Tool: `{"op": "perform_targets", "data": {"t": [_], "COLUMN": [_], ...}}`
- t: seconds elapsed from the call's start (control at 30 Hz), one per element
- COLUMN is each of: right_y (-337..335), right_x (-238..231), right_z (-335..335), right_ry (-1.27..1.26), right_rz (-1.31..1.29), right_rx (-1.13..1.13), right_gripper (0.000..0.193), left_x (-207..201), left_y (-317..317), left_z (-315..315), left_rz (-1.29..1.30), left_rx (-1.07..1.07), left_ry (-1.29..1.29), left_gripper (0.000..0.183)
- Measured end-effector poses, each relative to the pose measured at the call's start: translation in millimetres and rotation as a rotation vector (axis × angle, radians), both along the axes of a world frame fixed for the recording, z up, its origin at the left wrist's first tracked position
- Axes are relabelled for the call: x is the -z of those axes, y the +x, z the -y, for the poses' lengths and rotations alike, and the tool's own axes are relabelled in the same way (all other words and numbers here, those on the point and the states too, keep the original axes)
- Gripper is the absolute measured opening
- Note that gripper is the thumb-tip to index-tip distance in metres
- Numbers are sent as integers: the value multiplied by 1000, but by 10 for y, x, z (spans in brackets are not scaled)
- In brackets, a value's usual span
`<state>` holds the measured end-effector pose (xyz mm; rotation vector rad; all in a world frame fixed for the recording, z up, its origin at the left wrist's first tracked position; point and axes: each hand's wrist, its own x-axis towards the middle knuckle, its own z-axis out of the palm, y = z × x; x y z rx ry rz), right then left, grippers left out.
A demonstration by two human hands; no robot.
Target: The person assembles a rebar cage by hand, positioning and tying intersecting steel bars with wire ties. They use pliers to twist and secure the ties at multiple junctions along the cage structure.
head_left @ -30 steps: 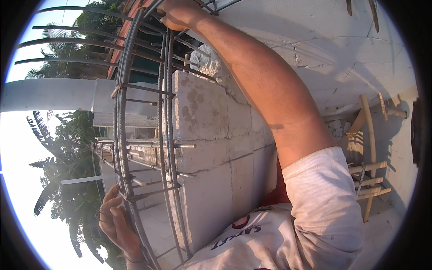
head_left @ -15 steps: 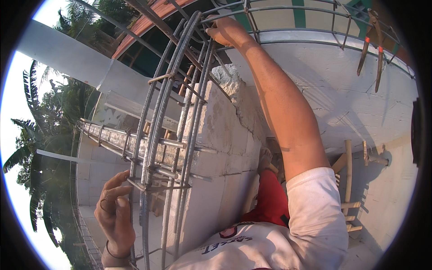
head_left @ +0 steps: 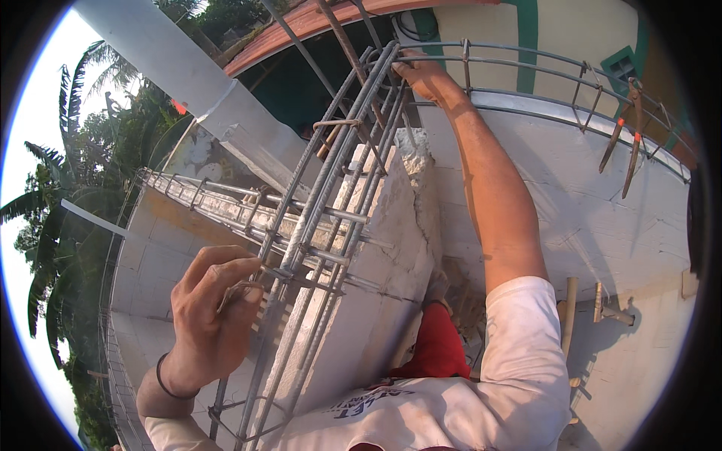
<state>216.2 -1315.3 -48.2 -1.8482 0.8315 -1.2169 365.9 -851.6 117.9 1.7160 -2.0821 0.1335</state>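
A long rebar cage (head_left: 331, 188), made of ribbed bars tied with square stirrups, slants through the middle beside the block wall. At its far end my right hand (head_left: 427, 78) is closed around a bar where the cage meets another run of rebar (head_left: 519, 59); the fingertips are partly hidden. My left hand (head_left: 214, 312) is raised at the near left side of the cage, close to a stirrup (head_left: 289, 276). Its fingers are bent in a pinch on what looks like a thin piece of wire (head_left: 237, 289).
Rusty pincers (head_left: 632, 143) with orange marks hang on the far-right rebar. A pale block wall (head_left: 391, 263) with a broken top stands under the cage; another cage (head_left: 210, 199) runs off left. A grey beam (head_left: 162, 64) crosses the upper left. Wooden poles (head_left: 569, 316) stand lower right.
My left hand has risen and moved right, and its fingers have curled more. My right hand stays on the bar at the far end. The whole view has shifted.
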Motion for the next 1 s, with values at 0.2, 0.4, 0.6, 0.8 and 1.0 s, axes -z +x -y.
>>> {"op": "perform_targets", "data": {"t": [0.2, 0.4, 0.6, 0.8, 1.0], "right_y": [47, 116, 209, 57, 20], "right_x": [-12, -132, -39, 116, -228], "right_z": [66, -26, 12, 368, 21], "right_ry": [61, -137, -87, -449, 143], "right_rz": [85, -82, 63, -222, 17], "right_rx": [-89, 124, -1, 232, -61], "right_gripper": [38, 34, 31, 28, 30], "left_x": [59, 145, 179, 218, 204], "left_y": [-59, -23, 50, 102, 109], "left_z": [48, 71, 33, 98, 65], "left_rz": [-21, -94, -144, -208, -212], "left_rx": [24, 79, 79, 152, 132], "left_ry": [30, 32, 60, 60, 77], "left_gripper": [23, 30, 29, 31, 38]}}
